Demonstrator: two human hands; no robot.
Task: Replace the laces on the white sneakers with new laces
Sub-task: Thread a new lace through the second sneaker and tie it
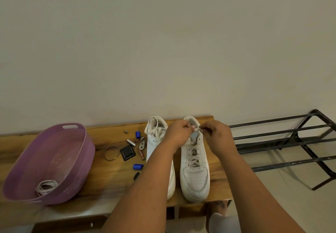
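Two white sneakers stand side by side on the wooden table [101,174], toes toward me. The right sneaker [195,176] has its lace crossed through the lower eyelets. Above its collar my left hand [179,132] and my right hand [216,136] each pinch an end of that lace [197,128]. The left sneaker [154,141] is partly hidden behind my left forearm; loose lace lies over its opening. A coil of white laces [46,187] lies in the purple basket [78,178] at the left.
Small items lie between basket and sneakers: a bangle [111,153], a black square piece [127,153], batteries [131,142], blue caps [138,166]. A black metal rack [287,141] stands to the right of the table. A wall rises right behind the table.
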